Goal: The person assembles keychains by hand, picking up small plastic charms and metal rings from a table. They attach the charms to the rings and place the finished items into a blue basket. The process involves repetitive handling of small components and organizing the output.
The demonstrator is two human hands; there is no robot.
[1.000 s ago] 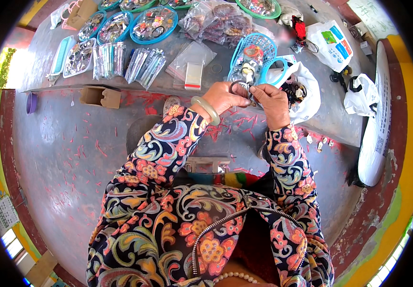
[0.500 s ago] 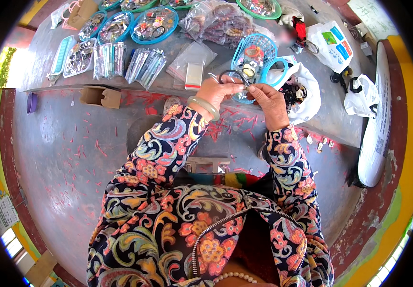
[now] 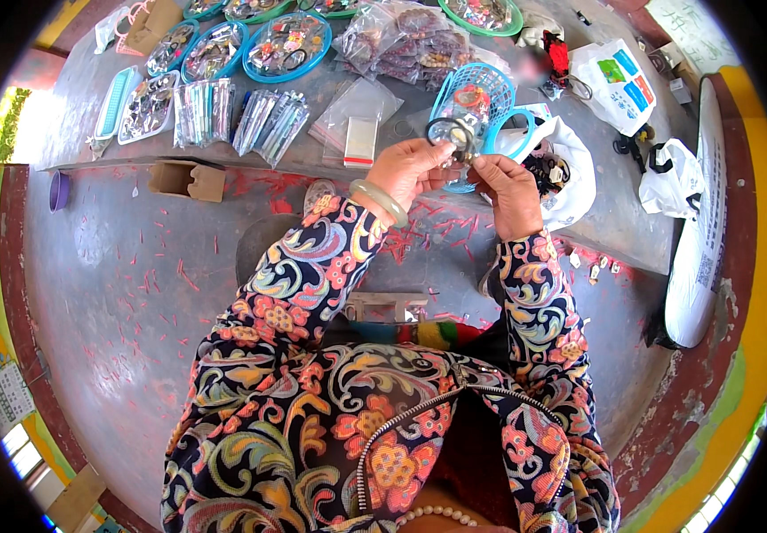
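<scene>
My left hand [image 3: 408, 169] pinches a thin black hair elastic [image 3: 446, 120] between thumb and fingers. Opposite it, my right hand [image 3: 512, 194] has thumb and forefinger closed on the lower end of the same loop, where a small dark piece sits that I cannot make out. Both hands are held just in front of a blue plastic basket [image 3: 507, 86] with small colourful pieces in it. To the right of the basket, a white plastic bag [image 3: 581, 191] stands open with black elastics inside, close to my right hand.
Clear bags of beads [image 3: 410, 40], round trays of trinkets [image 3: 286, 49] and bundles of pens [image 3: 270, 124] cover the grey table. Nearer lie plastic sleeves [image 3: 361, 140]. A cardboard box [image 3: 186, 180] and red scraps are on the floor. White bags [image 3: 614, 87] lie at the right.
The black loop has swung from lying sideways over my left fingers to standing above both hands. My left hand has turned slightly, and my right fingers have shifted a little.
</scene>
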